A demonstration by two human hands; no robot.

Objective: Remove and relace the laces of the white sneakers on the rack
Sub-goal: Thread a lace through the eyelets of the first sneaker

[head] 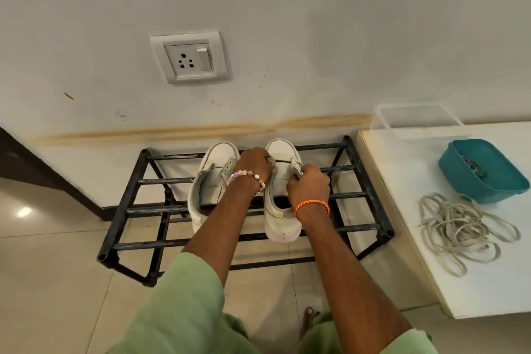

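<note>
Both hands, left hand (254, 162) and right hand (309, 181), are clamped on the right sneaker (283, 210); removed laces (465, 227) lie rightward, nearer the right hand.

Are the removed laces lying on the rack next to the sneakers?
No, the laces lie in a loose heap on the white table to the right of the rack.

Home entryway, shoe rack (373, 198) (black metal), wall socket (189, 58), tiled floor (51, 282)
</note>
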